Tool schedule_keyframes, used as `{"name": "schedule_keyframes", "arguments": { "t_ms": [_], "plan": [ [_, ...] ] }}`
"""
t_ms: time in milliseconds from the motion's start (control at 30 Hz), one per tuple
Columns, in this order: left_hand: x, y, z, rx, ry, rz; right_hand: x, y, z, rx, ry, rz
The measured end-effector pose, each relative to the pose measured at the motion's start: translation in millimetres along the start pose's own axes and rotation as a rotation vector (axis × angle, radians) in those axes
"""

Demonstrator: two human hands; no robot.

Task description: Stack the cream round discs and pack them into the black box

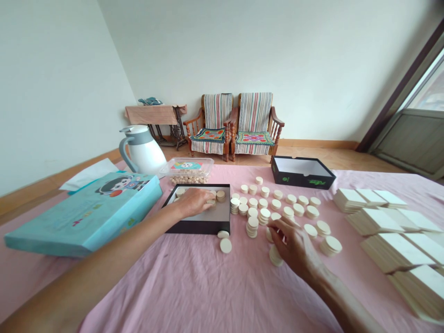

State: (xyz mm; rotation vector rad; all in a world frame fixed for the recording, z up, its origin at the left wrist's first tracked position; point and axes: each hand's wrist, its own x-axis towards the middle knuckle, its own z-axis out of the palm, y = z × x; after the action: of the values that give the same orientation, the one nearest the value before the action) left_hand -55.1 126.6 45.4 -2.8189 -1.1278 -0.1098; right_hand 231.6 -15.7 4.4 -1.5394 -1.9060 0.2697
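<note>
My left hand (pixel 197 202) reaches over the near wall of a black-edged box tray (pixel 197 226) with a pale inside. Its fingers are closed on a small stack of round wooden discs (pixel 211 202), beside another disc stack (pixel 220 196) in the tray's far right corner. On the pink cloth to the right, my right hand (pixel 294 243) has its fingers curled down around pale wooden discs (pixel 269 235), partly hidden by the fingers. Many more discs, single and stacked (pixel 252 225), lie between the tray and that hand. Two loose discs (pixel 225 245) lie by the tray's near right corner.
A turquoise box (pixel 83 208) and a white-grey jug (pixel 144 150) stand at left. Behind the tray is a clear plastic container (pixel 189 171) of small wooden pieces. A black box (pixel 301 173) sits at back right, and stacked square wooden pieces (pixel 398 245) line the right side.
</note>
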Motion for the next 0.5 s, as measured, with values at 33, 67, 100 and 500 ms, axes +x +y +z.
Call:
{"name": "schedule_keyframes", "arguments": {
  "t_ms": [33, 67, 100, 500],
  "plan": [
    [0.4, 0.4, 0.6, -0.003, -0.002, 0.003, 0.1, -0.1, -0.2, 0.003, -0.001, 0.001],
    [0.5, 0.2, 1.4, -0.008, -0.003, 0.004, 0.2, 0.1, -0.2, 0.005, -0.006, 0.004],
    [0.2, -0.6, 2.3, -0.014, -0.003, 0.004, 0.1, 0.5, 0.0, 0.006, -0.011, 0.007],
    [2.2, 57.5, -22.9, -0.268, 0.280, 0.068, 1.4, 6.1, -3.7, 0.005, 0.092, 0.032]
  ]
}}
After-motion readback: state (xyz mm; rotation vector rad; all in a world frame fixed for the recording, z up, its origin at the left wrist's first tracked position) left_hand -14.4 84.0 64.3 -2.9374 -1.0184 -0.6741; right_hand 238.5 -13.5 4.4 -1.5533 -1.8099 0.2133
